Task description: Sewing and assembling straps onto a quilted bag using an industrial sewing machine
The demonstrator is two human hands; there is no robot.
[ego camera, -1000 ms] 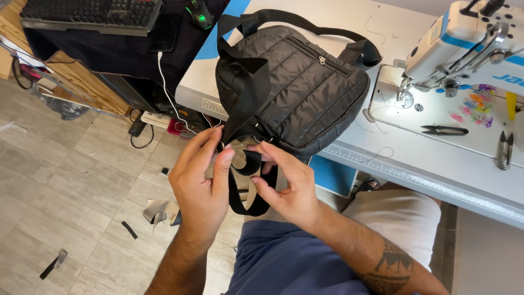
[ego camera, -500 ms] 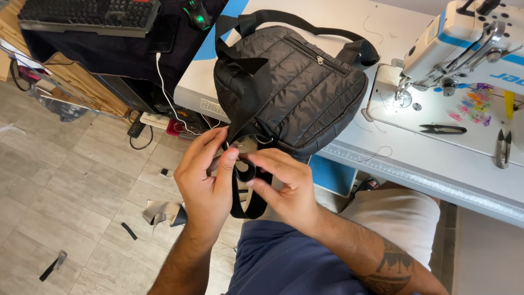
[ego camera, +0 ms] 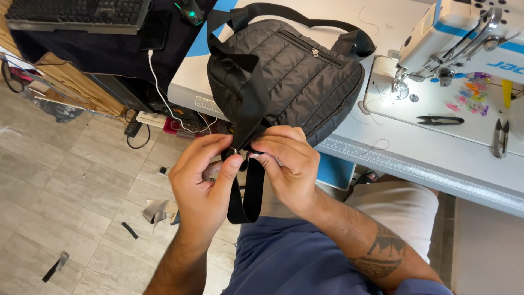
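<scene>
A black quilted bag (ego camera: 295,76) lies on the white sewing table (ego camera: 415,164), its lower corner hanging over the near edge just above the person's lap. From that corner a black webbing strap (ego camera: 252,186) drops down in a loop, and both hands meet on it where it leaves the bag. The left hand (ego camera: 204,177) is closed in a pinch, thumb and forefinger pressed on the strap at a small fitting that is mostly hidden between the fingertips. The right hand (ego camera: 286,164) is curled shut too, fingertips gripping the same spot from the other side, touching the left hand's thumb. The bag looks soft and padded, light enough to shift with a tug, and its slick quilted shell would likely slide on the smooth table; the strap looks flat, limp and firm to pinch, so its edges near the fitting seem the surest place to take hold. A sewing machine (ego camera: 464,38) stands at the table's far right, with black thread snips (ego camera: 439,120) and a scatter of coloured clips (ego camera: 472,93) beside it. A keyboard (ego camera: 76,11) sits on a dark desk to the left.
</scene>
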